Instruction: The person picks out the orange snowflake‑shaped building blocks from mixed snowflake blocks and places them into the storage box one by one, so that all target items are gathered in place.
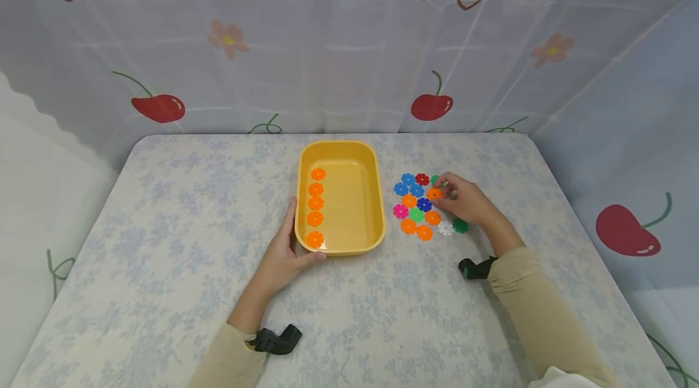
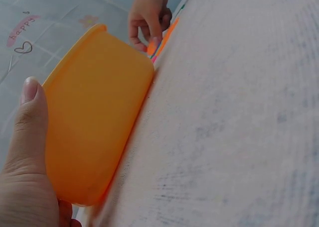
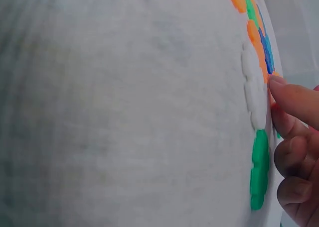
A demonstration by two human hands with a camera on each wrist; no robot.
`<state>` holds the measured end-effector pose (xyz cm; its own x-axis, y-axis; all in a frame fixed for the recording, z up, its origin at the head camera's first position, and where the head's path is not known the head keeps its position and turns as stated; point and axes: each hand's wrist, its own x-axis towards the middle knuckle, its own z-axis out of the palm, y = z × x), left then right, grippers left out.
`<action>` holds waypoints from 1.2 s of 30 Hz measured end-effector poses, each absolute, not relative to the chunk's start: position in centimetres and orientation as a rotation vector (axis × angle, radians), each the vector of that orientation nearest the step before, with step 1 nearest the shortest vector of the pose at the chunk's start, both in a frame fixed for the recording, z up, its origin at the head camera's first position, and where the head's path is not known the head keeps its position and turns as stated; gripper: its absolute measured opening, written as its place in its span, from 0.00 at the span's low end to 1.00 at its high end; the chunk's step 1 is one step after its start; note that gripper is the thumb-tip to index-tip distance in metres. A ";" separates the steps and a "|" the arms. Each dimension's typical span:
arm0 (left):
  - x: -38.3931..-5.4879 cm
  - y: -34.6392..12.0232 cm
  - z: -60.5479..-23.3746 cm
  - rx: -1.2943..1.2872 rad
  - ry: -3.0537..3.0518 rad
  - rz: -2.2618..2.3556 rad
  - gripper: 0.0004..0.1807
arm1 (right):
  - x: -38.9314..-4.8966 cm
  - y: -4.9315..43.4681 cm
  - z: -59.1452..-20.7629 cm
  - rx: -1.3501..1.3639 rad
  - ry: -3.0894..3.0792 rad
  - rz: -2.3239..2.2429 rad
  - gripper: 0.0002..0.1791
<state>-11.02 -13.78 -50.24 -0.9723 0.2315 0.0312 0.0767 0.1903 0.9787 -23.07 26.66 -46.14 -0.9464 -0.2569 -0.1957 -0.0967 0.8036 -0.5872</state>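
Note:
A yellow tray [image 1: 352, 200] lies on the table, with several orange flower-shaped discs [image 1: 315, 203] in a column along its left inner side. My left hand [image 1: 281, 263] holds the tray's near left corner, thumb at the front rim and fingers along the left wall. In the left wrist view the thumb lies against the tray's outer wall [image 2: 94, 122]. To the right of the tray my right hand [image 1: 464, 200] pinches an orange flower-shaped disc [image 1: 434, 194] between thumb and forefinger, at the edge of a loose group of discs.
The group includes blue [image 1: 401, 189], red [image 1: 422, 179], pink [image 1: 400, 211], white [image 1: 445, 228] and green [image 1: 460, 226] discs, with more orange ones. A patterned cloth covers the table [image 1: 164, 242]. A printed curtain [image 1: 338, 60] hangs behind its far edge.

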 end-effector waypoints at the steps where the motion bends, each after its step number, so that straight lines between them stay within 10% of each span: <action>1: -11.0 -13.8 -50.3 0.302 2.324 1.900 0.67 | -23.1 26.7 -46.1 -0.251 2.721 -0.876 0.17; 23: -11.0 -13.8 -50.3 0.315 2.343 1.894 0.67 | -23.7 26.8 -45.8 -0.025 2.729 -0.976 0.26; 36: -11.0 -13.7 -50.3 0.301 2.341 1.893 0.67 | -24.9 18.4 -41.5 -0.198 2.691 -1.244 0.25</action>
<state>-10.99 -13.73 -50.35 -0.9735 0.2260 0.0341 0.0806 0.1999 0.9765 -24.90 18.39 -41.48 -0.9768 -0.1906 -0.0980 -0.0487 0.6429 -0.7644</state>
